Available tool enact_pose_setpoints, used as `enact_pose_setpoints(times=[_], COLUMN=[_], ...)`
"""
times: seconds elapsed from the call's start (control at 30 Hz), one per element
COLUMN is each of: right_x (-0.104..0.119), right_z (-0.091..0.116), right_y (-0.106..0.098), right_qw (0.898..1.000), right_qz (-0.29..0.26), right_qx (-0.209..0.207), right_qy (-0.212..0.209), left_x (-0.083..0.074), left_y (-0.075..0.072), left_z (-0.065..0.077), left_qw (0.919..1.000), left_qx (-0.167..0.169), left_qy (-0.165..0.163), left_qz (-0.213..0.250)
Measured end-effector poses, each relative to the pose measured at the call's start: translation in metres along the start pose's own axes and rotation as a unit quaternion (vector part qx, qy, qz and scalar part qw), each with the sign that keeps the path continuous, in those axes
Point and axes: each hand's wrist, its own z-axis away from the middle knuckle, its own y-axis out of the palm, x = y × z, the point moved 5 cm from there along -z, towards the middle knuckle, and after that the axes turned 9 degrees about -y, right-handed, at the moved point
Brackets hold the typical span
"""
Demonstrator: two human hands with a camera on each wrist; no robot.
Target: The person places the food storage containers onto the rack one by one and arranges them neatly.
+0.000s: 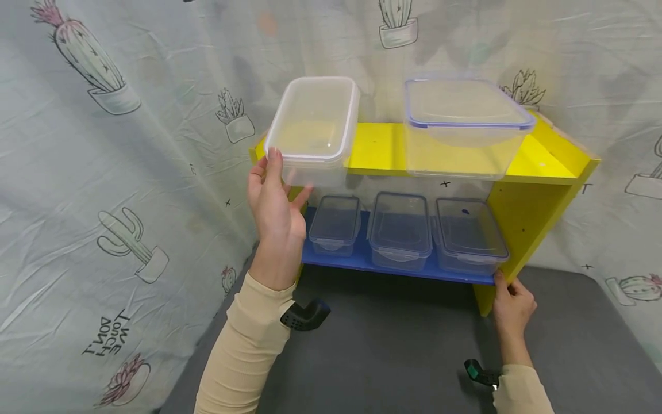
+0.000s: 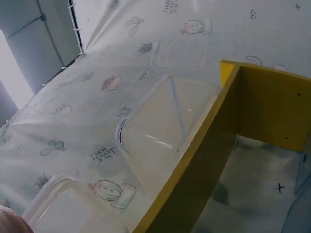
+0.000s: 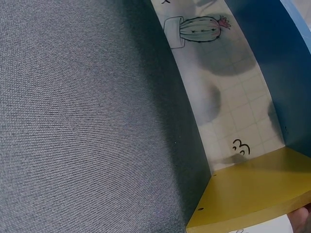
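Note:
My left hand (image 1: 276, 215) grips a clear plastic food container with a white-rimmed lid (image 1: 312, 121) by its near left corner, thumb on the lid's edge and fingers underneath. This container is at the left end of the yellow top shelf (image 1: 380, 146), tilted toward me; whether it touches the shelf cannot be told. In the left wrist view, part of the container (image 2: 73, 208) shows beside a fingertip (image 2: 12, 221). Low on the right, my right hand (image 1: 513, 307) pinches the shelf unit's yellow side panel (image 1: 532, 224) near the blue shelf's corner. Only its fingers (image 3: 301, 221) enter the right wrist view.
A larger clear container with a blue-rimmed lid (image 1: 465, 109) stands on the top shelf's right. Three lidded containers, left (image 1: 335, 224), middle (image 1: 399, 230) and right (image 1: 470, 236), line the blue lower shelf (image 1: 362, 261). The unit stands on a grey surface (image 1: 388, 345) before a cactus-print curtain (image 1: 170, 172).

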Motion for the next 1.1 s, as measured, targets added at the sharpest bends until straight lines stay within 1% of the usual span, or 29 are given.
enact_pose_setpoints(times=[0.17, 0.4, 0.5, 0.53, 0.57, 0.6, 0.63, 0.67, 0.7, 0.73, 0.77, 0.8, 0.83, 0.87, 0.9, 0.93, 0.97, 1.0, 1.03, 1.07, 1.1], right_x=[-0.001, -0.001, -0.002, -0.002, -0.002, -0.002, -0.002, -0.002, -0.002, -0.002, -0.002, -0.002, -0.002, -0.002, -0.002, -0.002, -0.002, -0.002, -0.002, -0.002, -0.002], right_z=[-0.001, 0.0, 0.0, 0.0, 0.0, 0.0, 0.0, -0.001, -0.001, -0.002, -0.002, -0.003, -0.003, -0.003, -0.003, -0.003, -0.002, -0.002, -0.002, -0.001, -0.001], right_y=[0.0, -0.002, -0.001, -0.001, -0.001, -0.001, -0.001, -0.001, -0.001, -0.002, -0.002, -0.002, -0.003, -0.003, -0.003, -0.003, -0.003, -0.003, -0.002, -0.002, -0.002], right_qw=[1.0, 1.0, 1.0, 1.0, 1.0, 1.0, 1.0, 1.0, 1.0, 1.0, 1.0, 1.0, 1.0, 1.0, 1.0, 1.0, 1.0, 1.0, 1.0, 1.0, 1.0], right_qz=[0.0, 0.005, 0.004, 0.003, 0.004, 0.005, 0.004, 0.003, 0.001, 0.0, -0.002, -0.003, -0.004, -0.003, -0.002, -0.001, -0.002, -0.002, -0.004, -0.005, -0.006], right_qx=[0.001, 0.005, 0.004, 0.004, 0.003, 0.003, 0.004, 0.004, 0.003, 0.001, 0.0, -0.002, -0.003, -0.004, -0.004, -0.004, -0.001, 0.003, 0.005, 0.006, 0.006], right_qy=[-0.001, -0.01, -0.016, -0.017, -0.018, -0.017, -0.016, -0.013, -0.01, -0.007, -0.004, -0.002, -0.001, -0.001, 0.0, -0.001, -0.001, 0.001, 0.003, 0.005, 0.006], left_x=[0.001, 0.005, 0.006, 0.006, 0.005, 0.003, 0.0, -0.004, -0.007, -0.009, -0.011, -0.01, -0.009, -0.007, -0.005, -0.003, -0.001, 0.0, 0.001, 0.001, 0.002], left_y=[-0.001, -0.004, -0.008, -0.009, -0.01, -0.01, -0.011, -0.01, -0.009, -0.007, -0.006, -0.004, -0.002, -0.001, 0.001, 0.002, 0.004, 0.006, 0.009, 0.011, 0.013], left_z=[-0.002, -0.001, -0.001, -0.002, -0.002, -0.003, -0.004, -0.004, -0.004, -0.002, 0.0, 0.003, 0.005, 0.007, 0.008, 0.009, 0.009, 0.009, 0.009, 0.008, 0.006], left_qw=[0.9999, 0.9989, 0.999, 0.9986, 0.9973, 0.9941, 0.9855, 0.9698, 0.9455, 0.9126, 0.8734, 0.8322, 0.791, 0.7605, 0.7345, 0.7114, 0.6916, 0.6741, 0.6588, 0.6456, 0.6357], left_qx=[0.014, 0.042, 0.041, 0.041, 0.04, 0.042, 0.043, 0.043, 0.043, 0.039, 0.031, 0.025, 0.017, 0.019, 0.025, 0.031, 0.037, 0.044, 0.049, 0.054, 0.059], left_qy=[-0.003, 0.011, 0.019, 0.03, 0.049, 0.082, 0.132, 0.192, 0.259, 0.33, 0.396, 0.456, 0.505, 0.538, 0.564, 0.583, 0.598, 0.608, 0.612, 0.614, 0.611], left_qz=[-0.008, 0.017, -0.003, -0.016, -0.036, -0.059, -0.098, -0.145, -0.192, -0.239, -0.281, -0.314, -0.345, -0.362, -0.377, -0.391, -0.403, -0.418, -0.434, -0.451, -0.468])
